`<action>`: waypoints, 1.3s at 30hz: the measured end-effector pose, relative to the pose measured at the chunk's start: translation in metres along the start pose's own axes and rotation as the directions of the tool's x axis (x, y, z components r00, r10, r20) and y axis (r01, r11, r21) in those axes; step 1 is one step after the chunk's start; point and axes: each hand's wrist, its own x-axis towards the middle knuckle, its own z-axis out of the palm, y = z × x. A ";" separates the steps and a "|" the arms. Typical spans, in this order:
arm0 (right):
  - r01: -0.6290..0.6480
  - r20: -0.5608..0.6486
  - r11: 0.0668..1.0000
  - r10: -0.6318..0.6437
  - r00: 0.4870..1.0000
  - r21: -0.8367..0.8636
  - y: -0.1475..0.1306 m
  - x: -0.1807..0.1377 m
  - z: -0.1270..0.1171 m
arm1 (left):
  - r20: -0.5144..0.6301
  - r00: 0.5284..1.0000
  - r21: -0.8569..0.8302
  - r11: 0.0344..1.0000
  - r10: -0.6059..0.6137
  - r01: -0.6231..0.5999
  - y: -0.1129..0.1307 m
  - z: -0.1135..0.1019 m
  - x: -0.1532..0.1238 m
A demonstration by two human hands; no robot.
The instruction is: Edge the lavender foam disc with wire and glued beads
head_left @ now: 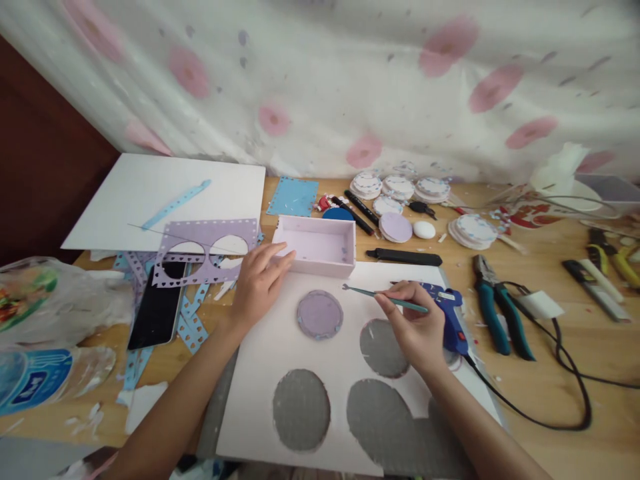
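A pale lilac open-topped box stands on the white foam board. My left hand rests its fingertips on the box's front left corner, fingers stretched and slightly apart. Between the fingers of my right hand is a pair of slim teal tweezers, pointing left. A tiny dark piece shows at the tip, too small to name surely. In front of the box lies a lilac disc with a trimmed rim. Round holes are cut through the foam board.
A blue glue gun with its cable lies beside my right hand. Further right are teal-handled pliers. Left are a phone, punched lilac paper and a bottle. Decorated discs and black markers lie behind the box.
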 end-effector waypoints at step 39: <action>0.074 0.214 0.994 -0.055 0.975 -0.080 0.009 -0.013 0.009 | 0.499 0.847 -0.500 0.736 -0.185 0.456 0.026 0.026 0.003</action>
